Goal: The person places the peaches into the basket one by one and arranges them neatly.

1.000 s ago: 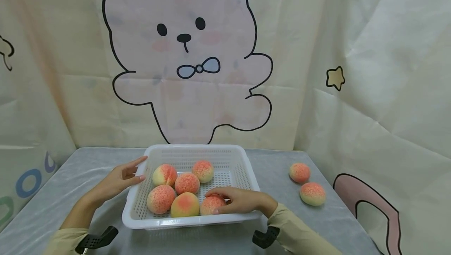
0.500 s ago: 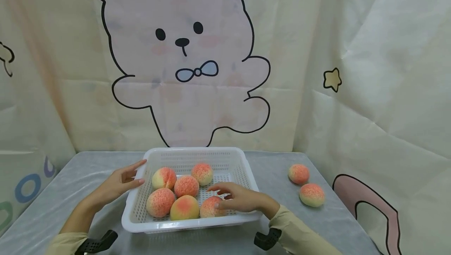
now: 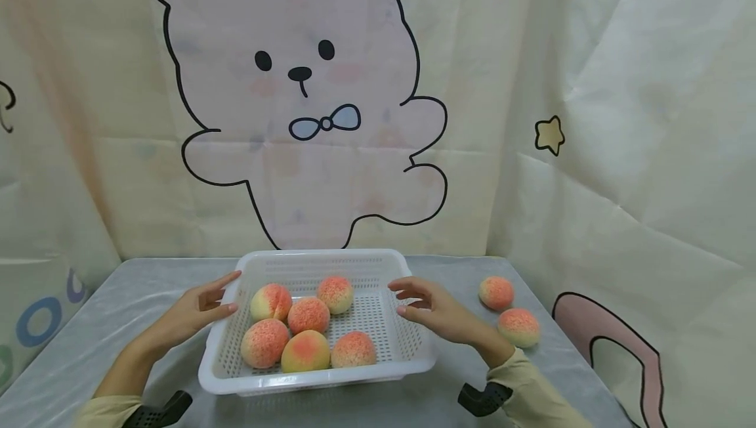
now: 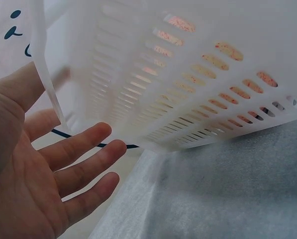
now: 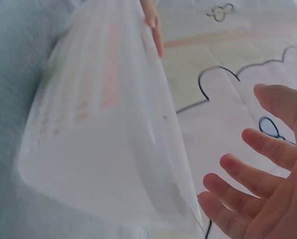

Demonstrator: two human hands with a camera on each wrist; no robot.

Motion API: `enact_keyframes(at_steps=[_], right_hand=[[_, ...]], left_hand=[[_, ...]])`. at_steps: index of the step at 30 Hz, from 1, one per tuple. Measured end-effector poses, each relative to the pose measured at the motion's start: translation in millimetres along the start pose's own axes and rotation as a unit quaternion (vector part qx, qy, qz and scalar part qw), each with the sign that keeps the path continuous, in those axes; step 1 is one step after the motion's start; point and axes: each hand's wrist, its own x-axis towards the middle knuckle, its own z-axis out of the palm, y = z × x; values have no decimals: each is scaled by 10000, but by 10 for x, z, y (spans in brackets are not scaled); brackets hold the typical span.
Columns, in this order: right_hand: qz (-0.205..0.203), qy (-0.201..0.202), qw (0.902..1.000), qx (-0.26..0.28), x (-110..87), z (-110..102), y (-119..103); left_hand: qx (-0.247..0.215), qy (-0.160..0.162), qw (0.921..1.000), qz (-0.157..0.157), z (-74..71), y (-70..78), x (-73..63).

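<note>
A white perforated plastic basket (image 3: 319, 382) holds several peaches in its left and front part, among them a yellower peach (image 3: 306, 351) and a speckled peach (image 3: 353, 349) at the front. My left hand (image 3: 191, 313) is at the basket's left rim, thumb and fingertips right at the edge; in the left wrist view the fingers (image 4: 88, 149) spread relaxed beside the slotted wall. Over the basket's right rim hovers my right hand (image 3: 440, 310), its fingers loosely spread and holding nothing. The right wrist view shows its fingers (image 5: 243, 177) apart from one another near the rim.
Two more peaches, a rear one (image 3: 496, 293) and a nearer one (image 3: 518, 327), lie on the grey cloth-covered table (image 3: 449, 375) right of the basket. Behind stands a fabric backdrop (image 3: 461, 54) printed with a cartoon bear.
My right hand has let go of the front-right peach inside the basket, lifted, and moved right to the rim. The left hand stays at the left rim. The head view has shifted slightly.
</note>
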Motion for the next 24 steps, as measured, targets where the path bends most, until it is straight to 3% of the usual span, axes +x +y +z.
enact_keyframes(at_steps=[5, 14, 24], right_hand=[[-93, 403, 9991, -7, -163, -168, 83], [182, 1128, 9926, -421, -509, -484, 291], [-38, 1490, 9833, -1048, -763, -677, 575]], left_hand=[[-86, -22, 9999, 56, -17, -11, -3], [-89, 2, 9999, 55, -14, 6, -12], [5, 22, 10000, 47, 3, -3, -3]])
